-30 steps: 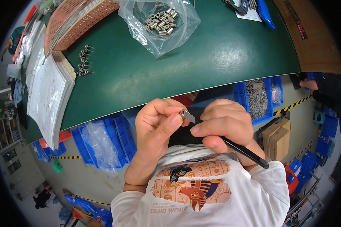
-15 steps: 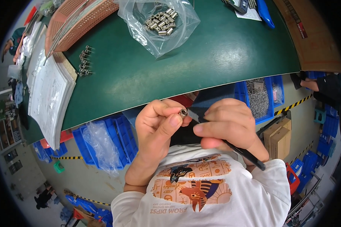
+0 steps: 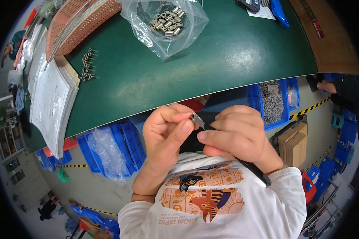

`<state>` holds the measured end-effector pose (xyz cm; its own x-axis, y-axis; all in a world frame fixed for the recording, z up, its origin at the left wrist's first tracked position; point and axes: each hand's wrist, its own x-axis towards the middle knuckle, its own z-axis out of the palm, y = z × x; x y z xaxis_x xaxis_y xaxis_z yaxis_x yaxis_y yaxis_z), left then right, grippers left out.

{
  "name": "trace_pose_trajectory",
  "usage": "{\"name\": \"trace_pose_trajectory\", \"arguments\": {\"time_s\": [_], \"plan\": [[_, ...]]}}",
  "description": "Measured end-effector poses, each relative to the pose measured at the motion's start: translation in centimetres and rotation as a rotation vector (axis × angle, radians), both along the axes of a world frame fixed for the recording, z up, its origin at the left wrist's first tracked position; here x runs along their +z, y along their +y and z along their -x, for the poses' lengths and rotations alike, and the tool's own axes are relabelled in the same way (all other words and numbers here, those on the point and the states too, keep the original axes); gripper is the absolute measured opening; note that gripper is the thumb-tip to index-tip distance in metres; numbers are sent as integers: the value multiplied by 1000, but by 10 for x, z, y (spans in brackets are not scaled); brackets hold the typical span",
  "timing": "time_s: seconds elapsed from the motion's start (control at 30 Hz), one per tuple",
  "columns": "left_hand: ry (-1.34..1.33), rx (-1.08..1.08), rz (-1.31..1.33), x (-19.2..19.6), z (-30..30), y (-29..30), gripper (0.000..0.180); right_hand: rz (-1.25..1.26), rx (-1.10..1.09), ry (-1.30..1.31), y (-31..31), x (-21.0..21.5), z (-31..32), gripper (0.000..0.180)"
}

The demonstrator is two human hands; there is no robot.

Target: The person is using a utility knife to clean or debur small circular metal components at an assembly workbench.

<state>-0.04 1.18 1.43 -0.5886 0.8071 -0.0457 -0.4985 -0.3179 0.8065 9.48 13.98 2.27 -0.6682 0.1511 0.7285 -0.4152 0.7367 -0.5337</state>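
Observation:
My left hand [image 3: 165, 133] pinches a small metal sleeve [image 3: 193, 118] between thumb and forefinger, its open end turned toward my right hand. In my right hand [image 3: 239, 133] is a knife with a black handle [image 3: 253, 171] and a flat grey blade [image 3: 199, 122]. The blade's tip is at the sleeve's opening; whether it goes inside I cannot tell. Both hands are closed, in front of my chest by the table's near edge. On the table, a clear plastic bag [image 3: 141, 30] holds several similar metal sleeves [image 3: 167, 22].
Small screw-like parts [image 3: 87, 63] stand on the green table [image 3: 227, 51] beside a stack of papers [image 3: 54, 103]. A pink perforated basket [image 3: 77, 34] is behind them. Blue bins [image 3: 285, 115] flank me below the table edge. A blue-handled tool [image 3: 280, 14] lies far right.
My right hand has moved slightly left, bringing the blade to the sleeve's mouth. The knife handle's rear end has dipped a little. My left hand has stayed nearly still.

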Motion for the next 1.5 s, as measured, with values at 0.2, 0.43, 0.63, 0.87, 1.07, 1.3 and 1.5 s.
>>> {"name": "trace_pose_trajectory", "arguments": {"time_s": [0.2, 0.43, 0.63, 0.87, 1.07, 1.3, 1.5], "plan": [[16, 29, 1, -1, -2, -1, 9, -113, -74, 24, -4, 4, 0, 20], [83, 52, -21, 2, -1, 0, 10, 63, 38, -3, 0, 4, -1, 21], [107, 32, -28, 1, -1, -2, 10, 23, 22, -10, -1, 3, 0, 21], [133, 33, -20, 0, 0, -3, 9, -112, -21, -119, -2, 7, -4, 26], [100, 51, -20, 2, -2, -4, 10, -23, -24, 2, 3, 4, 2, 21], [92, 26, -39, 2, -2, -4, 10, 158, 83, -37, -2, 4, 0, 20], [146, 39, -56, 1, -2, -5, 11, 174, 25, -187, 0, 9, -5, 20]]}}
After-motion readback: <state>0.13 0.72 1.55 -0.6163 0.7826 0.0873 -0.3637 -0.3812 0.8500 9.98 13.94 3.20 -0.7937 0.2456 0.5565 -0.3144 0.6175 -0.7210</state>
